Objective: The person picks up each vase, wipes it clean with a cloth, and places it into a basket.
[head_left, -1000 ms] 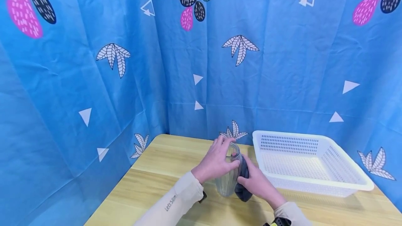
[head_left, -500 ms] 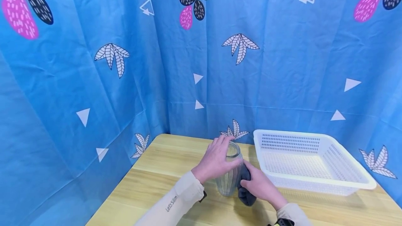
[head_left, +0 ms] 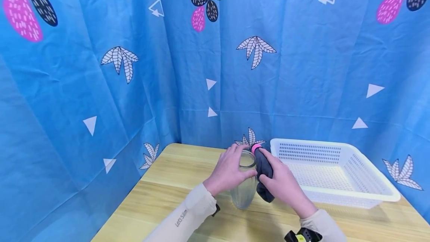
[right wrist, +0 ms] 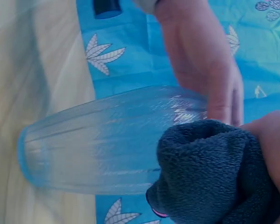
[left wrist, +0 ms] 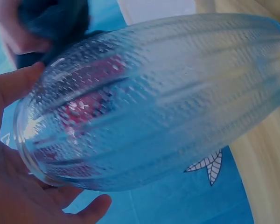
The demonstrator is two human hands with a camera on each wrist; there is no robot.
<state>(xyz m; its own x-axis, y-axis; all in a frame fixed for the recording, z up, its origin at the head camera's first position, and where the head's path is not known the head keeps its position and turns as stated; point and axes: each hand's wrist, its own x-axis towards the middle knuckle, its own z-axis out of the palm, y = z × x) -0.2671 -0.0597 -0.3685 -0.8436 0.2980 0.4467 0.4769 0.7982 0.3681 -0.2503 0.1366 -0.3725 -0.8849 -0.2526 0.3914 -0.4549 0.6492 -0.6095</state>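
A clear ribbed glass vase (head_left: 243, 196) stands upright on the wooden table, its open mouth facing up. My left hand (head_left: 226, 171) grips it just under the rim, thumb on the near side and fingers around the far side. In the left wrist view the ribbed, dimpled glass (left wrist: 186, 102) fills most of the picture. A dark grey fuzzy cloth (head_left: 263, 169) with a pink end is bunched in my right hand (head_left: 283, 182), close at the vase's right side. The right wrist view shows the folded cloth (right wrist: 200, 172) overlapping the vase's upper part.
A white perforated plastic basket (head_left: 336, 198) sits on the table to the right. Blue patterned curtain (head_left: 215, 66) hangs behind and on the left. The wooden tabletop (head_left: 168, 186) extends left of the vase. A black band-like device (head_left: 304, 235) is on the right wrist.
My right hand has lifted the cloth upward along the vase's right side, and its pink end now shows beside the rim. The left hand keeps its grip on the vase.
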